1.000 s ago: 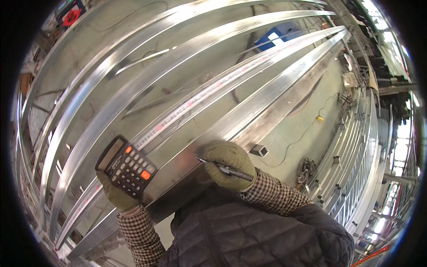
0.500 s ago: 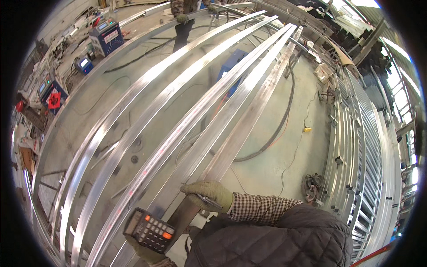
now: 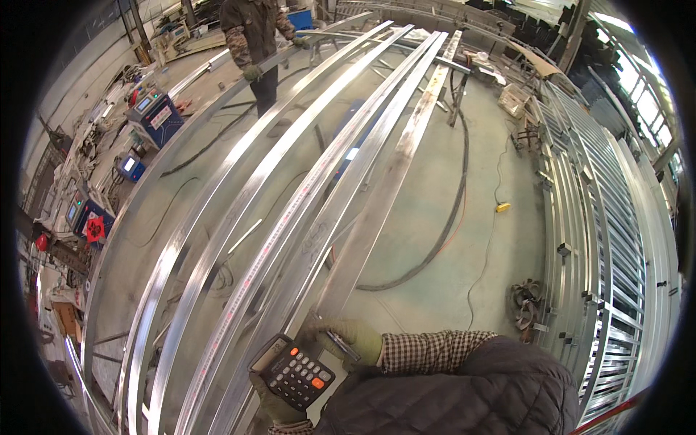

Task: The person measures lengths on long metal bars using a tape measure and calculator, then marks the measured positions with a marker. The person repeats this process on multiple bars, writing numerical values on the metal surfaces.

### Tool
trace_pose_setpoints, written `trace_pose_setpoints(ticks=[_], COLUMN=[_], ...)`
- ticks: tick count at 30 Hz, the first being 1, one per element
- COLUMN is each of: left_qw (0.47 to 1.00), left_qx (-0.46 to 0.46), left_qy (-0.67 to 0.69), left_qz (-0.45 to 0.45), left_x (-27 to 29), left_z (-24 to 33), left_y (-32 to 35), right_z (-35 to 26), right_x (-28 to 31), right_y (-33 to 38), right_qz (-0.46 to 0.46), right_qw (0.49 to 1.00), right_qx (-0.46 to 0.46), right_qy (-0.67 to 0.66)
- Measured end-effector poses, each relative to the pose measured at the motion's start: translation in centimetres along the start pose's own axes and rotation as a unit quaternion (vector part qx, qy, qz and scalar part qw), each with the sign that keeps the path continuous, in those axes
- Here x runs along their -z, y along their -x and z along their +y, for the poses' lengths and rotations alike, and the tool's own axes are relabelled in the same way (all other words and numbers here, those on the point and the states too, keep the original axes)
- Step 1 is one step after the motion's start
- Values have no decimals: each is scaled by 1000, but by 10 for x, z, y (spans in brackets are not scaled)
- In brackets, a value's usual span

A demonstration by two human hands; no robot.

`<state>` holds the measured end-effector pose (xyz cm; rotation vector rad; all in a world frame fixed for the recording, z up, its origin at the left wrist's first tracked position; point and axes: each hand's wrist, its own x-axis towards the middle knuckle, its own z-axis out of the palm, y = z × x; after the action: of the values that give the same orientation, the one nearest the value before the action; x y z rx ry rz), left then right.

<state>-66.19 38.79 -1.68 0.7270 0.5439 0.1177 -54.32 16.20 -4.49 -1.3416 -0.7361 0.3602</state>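
A black calculator (image 3: 299, 378) with white and orange keys lies in my left hand (image 3: 281, 410), its gloved fingers round the far left edge. Just right of it is my right hand (image 3: 357, 335), in an olive glove, closed round a slim metallic pen (image 3: 344, 346). The right fingertips are near the calculator's upper right corner; whether they touch it I cannot tell. Beneath both hands run long square metal tubes (image 3: 366, 232), stretching away from me. Along one of them lies a pale strip with red marks (image 3: 279, 227).
At the far left a co-worker (image 3: 250, 29) in gloves stands beside the tubes, holding a metal bar. Blue machines (image 3: 156, 116) line the left side. A black cable (image 3: 444, 250) curves over the floor. Stacked metal frames (image 3: 598, 239) stand at the right; a yellow block (image 3: 502, 207) lies nearer.
The calculator and my left hand have moved right and up, closer to my right hand. The view has tilted up, showing more of the co-worker.
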Motion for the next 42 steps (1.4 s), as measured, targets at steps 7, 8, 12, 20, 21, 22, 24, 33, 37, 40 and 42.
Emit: trace_pose_setpoints(ticks=[7,8,12,20,21,22,24,33,37,40,42], left_qw=[998,999,998,988,988,984,979,958,946,936,927], left_qx=[49,43,-6,-52,-69,-75,-73,-108,-132,-141,-157], left_qy=[30,31,35,45,54,72,79,91,97,95,100], left_qz=[-10,3,43,140,125,142,171,249,282,308,326], left_x=[-38,-42,-55,-72,-74,-77,-80,-75,-54,-34,-23], left_z=[-26,-27,-40,-69,-69,-70,-70,-72,-69,-65,-63], left_y=[-6,-8,-20,-4,1,5,10,42,69,89,104], right_z=[30,40,50,22,25,28,36,46,37,38,38], right_x=[48,65,171,284,288,293,294,223,198,157,130], right_y=[7,-6,-60,-165,-177,-187,-198,-189,-189,-184,-184], right_qz=[72,102,178,159,162,168,169,75,52,-8,10], right_qw=[997,995,968,858,844,837,826,839,862,879,877], right_qx=[-10,6,19,38,62,48,5,113,85,162,93], right_qy=[27,-11,173,488,508,518,538,527,496,448,471])
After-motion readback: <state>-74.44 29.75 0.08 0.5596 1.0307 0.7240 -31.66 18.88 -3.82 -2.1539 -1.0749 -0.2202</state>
